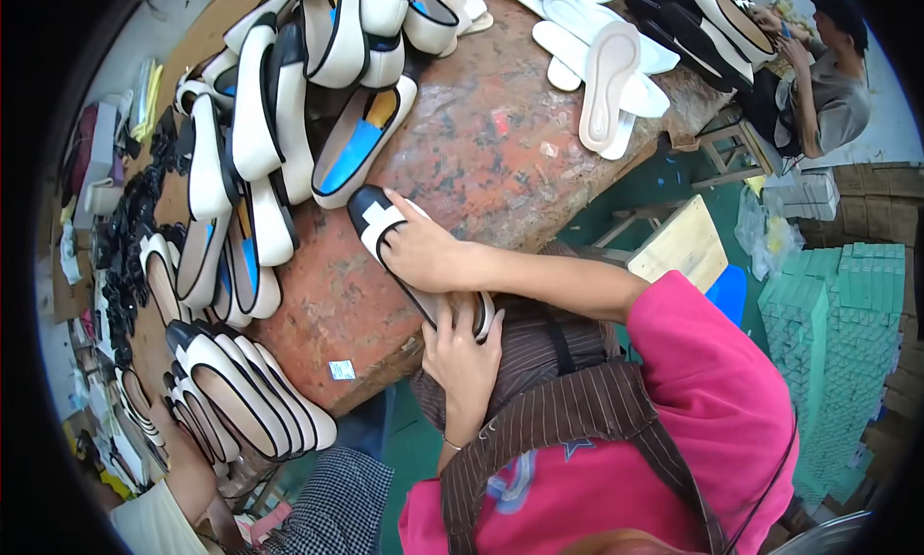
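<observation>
A white flat shoe (pixel 370 226) with a black toe and black trim lies at the near edge of the worktable, between my hands. My right hand (pixel 423 252) reaches across from the right and grips its front part, one finger stretched along the toe and the others partly hidden at the opening. At the heel end, my left hand (pixel 462 358) holds the shoe with its fingers over the back rim. Just beyond the toe rests another white shoe (pixel 332 160), with blue and yellow patches on its insole.
Stacked white-and-black shoes (pixel 260 112) crowd the left of the worn red worktable (pixel 481 160). More shoes (pixel 250 391) line the near left, by another person's arm (pixel 188 468). Pale insoles (pixel 609 83) lie at the far side. A person (pixel 837 83) works at far right, beyond a wooden stool (pixel 681 247) and stacked green boxes (pixel 818 362).
</observation>
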`<state>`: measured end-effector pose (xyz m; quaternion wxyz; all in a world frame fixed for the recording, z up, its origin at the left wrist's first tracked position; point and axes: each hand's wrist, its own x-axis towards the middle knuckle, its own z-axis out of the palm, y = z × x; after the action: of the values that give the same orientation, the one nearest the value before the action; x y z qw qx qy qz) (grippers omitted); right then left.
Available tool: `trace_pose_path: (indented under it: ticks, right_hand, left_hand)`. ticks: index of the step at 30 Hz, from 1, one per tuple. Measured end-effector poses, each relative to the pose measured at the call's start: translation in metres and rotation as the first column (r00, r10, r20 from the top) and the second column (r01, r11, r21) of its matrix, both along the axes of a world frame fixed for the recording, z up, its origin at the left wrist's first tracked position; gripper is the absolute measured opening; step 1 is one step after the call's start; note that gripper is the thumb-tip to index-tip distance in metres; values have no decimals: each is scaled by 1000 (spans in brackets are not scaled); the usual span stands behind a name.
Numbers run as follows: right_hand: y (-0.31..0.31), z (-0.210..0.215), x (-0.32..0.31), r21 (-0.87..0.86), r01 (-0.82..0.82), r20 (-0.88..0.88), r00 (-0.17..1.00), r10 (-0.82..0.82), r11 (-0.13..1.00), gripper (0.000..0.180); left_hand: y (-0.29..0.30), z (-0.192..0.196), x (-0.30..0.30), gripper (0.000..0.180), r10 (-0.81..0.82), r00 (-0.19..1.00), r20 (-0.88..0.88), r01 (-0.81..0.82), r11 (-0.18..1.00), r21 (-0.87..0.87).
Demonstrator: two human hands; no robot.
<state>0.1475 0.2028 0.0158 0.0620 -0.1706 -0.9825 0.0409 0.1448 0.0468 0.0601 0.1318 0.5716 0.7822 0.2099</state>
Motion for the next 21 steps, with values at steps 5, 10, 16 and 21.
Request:
trace_pose_path:
  ticks: [5, 10, 16, 21]
  right_hand:
    - [73, 89, 113, -877, -22, -201, 923, -327, 480, 33]
    - [157, 57, 235, -171, 920, -338, 282, -898, 353, 36]
    - [168, 20, 231, -245, 955, -246, 103, -964, 165, 74]
    - [175, 14, 236, -522, 847, -193, -4, -981, 99, 65]
  left_hand:
    - [-66, 17, -75, 51, 33, 806, 591, -61, 998, 28]
    - [-145, 83, -173, 50, 219, 885, 411, -362, 877, 314]
    - [-126, 114, -265, 31, 407, 826, -391, -311, 906, 287]
    - [-179, 37, -307, 36, 366, 913, -178, -329, 922, 205]
